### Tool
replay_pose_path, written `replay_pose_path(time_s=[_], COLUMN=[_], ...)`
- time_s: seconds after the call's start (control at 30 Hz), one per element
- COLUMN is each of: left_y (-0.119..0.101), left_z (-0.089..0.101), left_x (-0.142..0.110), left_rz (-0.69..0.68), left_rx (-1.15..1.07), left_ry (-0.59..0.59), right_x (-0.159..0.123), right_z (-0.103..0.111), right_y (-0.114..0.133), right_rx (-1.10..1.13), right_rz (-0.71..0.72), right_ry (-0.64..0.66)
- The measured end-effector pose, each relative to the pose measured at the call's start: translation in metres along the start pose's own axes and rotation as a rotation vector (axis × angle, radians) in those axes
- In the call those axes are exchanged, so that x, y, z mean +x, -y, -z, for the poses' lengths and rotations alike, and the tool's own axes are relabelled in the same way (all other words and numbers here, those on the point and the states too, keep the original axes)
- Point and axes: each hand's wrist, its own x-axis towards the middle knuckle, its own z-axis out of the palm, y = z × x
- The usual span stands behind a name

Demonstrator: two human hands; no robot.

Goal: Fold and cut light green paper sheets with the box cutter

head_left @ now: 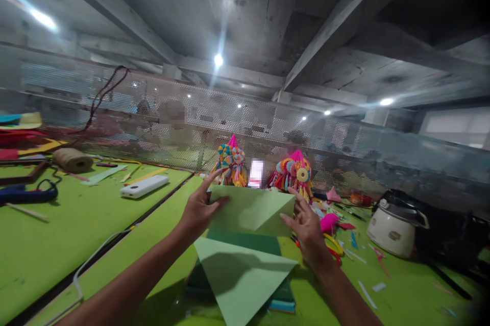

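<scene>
Between my hands a light green sheet of paper [241,208] is held up, with a diagonal fold line or edge across its right part. My left hand [201,206] pinches its left edge, thumb in front. At the right edge, my right hand [306,221] grips it between thumb and fingers. Below lies another light green paper [248,275], showing a triangular shape with its point toward me. It rests on a stack of dark green sheets [283,290], with some blue edges at the lower right.
Colourful tasselled paper ornaments [294,173] stand behind the paper, before a perforated screen [245,127]. On the right are scissors [334,247], paper scraps and a white pot [392,229]. Leftward lie a white power bank-like box [144,186], a twine spool [72,159] and a blue-handled tool [28,193].
</scene>
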Motion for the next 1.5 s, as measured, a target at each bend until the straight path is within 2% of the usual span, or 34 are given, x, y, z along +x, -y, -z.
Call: replay_pose_path(time_s=[0.07,0.17,0.23,0.37,0.47,0.6,0.8,0.9,1.13,1.3,1.5], left_y=[0.004,0.012,0.016,0.020,0.021,0.019,0.017,0.015,0.005,-0.001,-0.001], left_z=[0.000,-0.002,-0.005,-0.011,-0.014,-0.016,-0.018,-0.018,-0.008,-0.004,-0.002], left_x=[0.001,0.000,-0.001,-0.005,-0.007,-0.008,-0.010,-0.011,-0.007,-0.004,-0.002], left_rz=[0.020,0.054,0.058,0.091,0.094,0.116,0.088,0.054,-0.035,-0.007,0.089], left_rx=[0.005,0.013,0.030,0.009,-0.007,-0.031,-0.052,-0.030,0.055,-0.009,-0.094], left_ry=[0.028,0.073,0.103,0.164,0.182,0.184,0.206,0.189,0.116,0.083,0.101], right_x=[0.000,-0.002,-0.004,-0.004,-0.003,-0.005,-0.005,0.002,0.032,0.044,0.040], right_z=[0.002,-0.003,-0.014,-0.041,-0.050,-0.049,-0.045,-0.046,-0.050,-0.053,-0.050], right_y=[0.003,0.010,0.013,0.009,0.001,-0.008,-0.009,-0.003,0.025,0.039,0.030], right_rx=[-0.246,-0.700,-0.910,-1.153,-1.236,-1.225,-1.100,-0.989,-0.681,-0.658,-0.641], right_rz=[0.170,0.543,0.686,0.699,0.666,0.660,0.641,0.622,0.425,0.369,0.300], right_ry=[-0.074,-0.197,-0.160,0.008,0.085,0.116,0.080,0.079,0.226,0.278,0.251])
